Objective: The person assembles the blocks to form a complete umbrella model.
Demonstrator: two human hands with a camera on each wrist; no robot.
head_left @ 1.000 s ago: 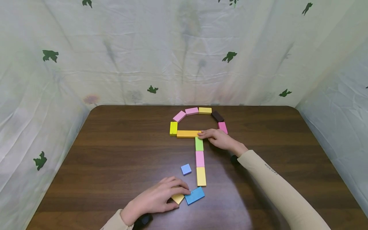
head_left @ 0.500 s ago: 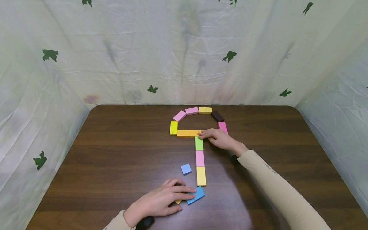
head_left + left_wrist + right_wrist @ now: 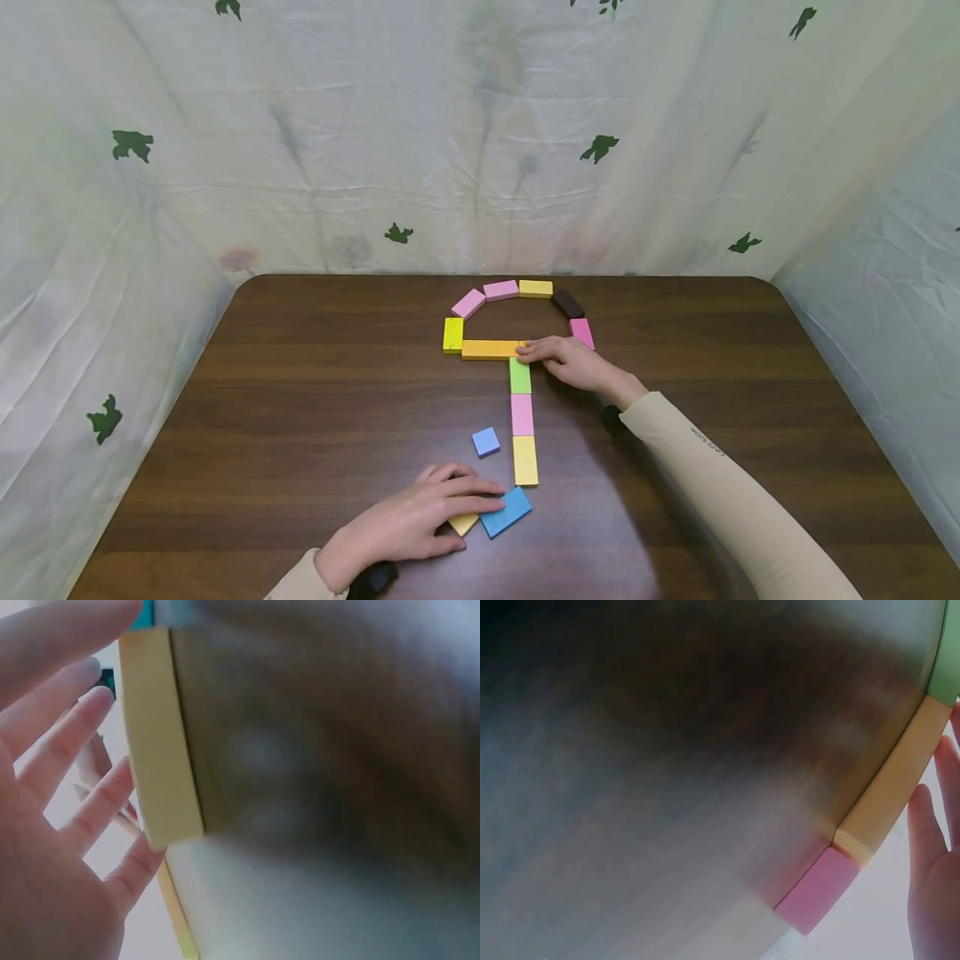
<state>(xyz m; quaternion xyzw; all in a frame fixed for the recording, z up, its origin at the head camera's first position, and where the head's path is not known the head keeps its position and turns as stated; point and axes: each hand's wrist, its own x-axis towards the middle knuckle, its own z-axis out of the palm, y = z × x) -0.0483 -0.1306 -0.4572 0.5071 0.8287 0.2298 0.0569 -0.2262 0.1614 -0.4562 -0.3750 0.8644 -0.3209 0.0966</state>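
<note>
My left hand lies low over the near part of the table, its fairly straight fingers touching the top of a blue rectangular block. Partly under that hand is a pale yellow block, whose long side fills the middle of the left wrist view. Farther off, my right hand rests extended fingertips on the right end of a long orange block. A green block, a pink block and a yellow block run from there toward me in a column.
Beyond the orange block, an arch bends from a bright yellow block through pink, yellow and dark brown ones to a magenta block. A small blue square block sits left of the column. Pale curtains border the brown table.
My left hand reached right across the blue block, then drew back a little left. The blue block has shifted slightly toward me and left. The right hand has stayed in place.
</note>
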